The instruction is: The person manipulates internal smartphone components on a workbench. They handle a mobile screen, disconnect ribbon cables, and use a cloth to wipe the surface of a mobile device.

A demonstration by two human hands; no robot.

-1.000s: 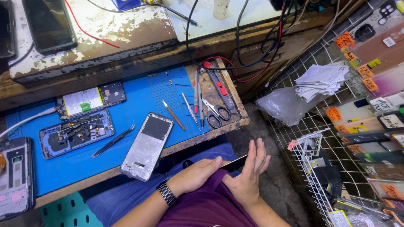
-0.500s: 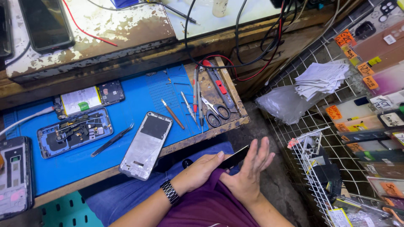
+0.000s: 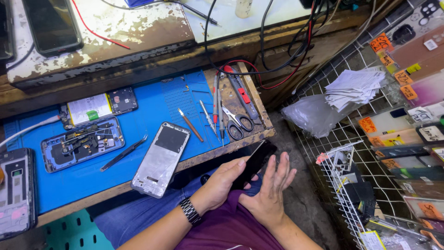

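Below the bench edge, over my lap, my left hand (image 3: pixel 221 184) grips a thin black phone screen panel (image 3: pixel 255 161); a metal watch is on that wrist. My right hand (image 3: pixel 270 193) lies flat beside the panel with its fingers spread, touching the panel's edge. On the blue work mat (image 3: pixel 152 102) a silver phone frame (image 3: pixel 161 158) hangs partly over the front edge. An opened blue phone body (image 3: pixel 82 143) and a board with a battery (image 3: pixel 98 108) lie to its left.
Black tweezers (image 3: pixel 124 153), a brown spudger (image 3: pixel 191 125), screwdrivers (image 3: pixel 209 119), scissors (image 3: pixel 235 123) and a red-and-grey knife (image 3: pixel 241 96) lie on the mat's right part. Another open phone (image 3: pixel 16 192) sits far left. A wire rack (image 3: pixel 370 153) with packaged cases stands right.
The black panel has come up from between my hands. My left hand now grips it and has tilted it up toward the bench edge; the right hand stays flat alongside.
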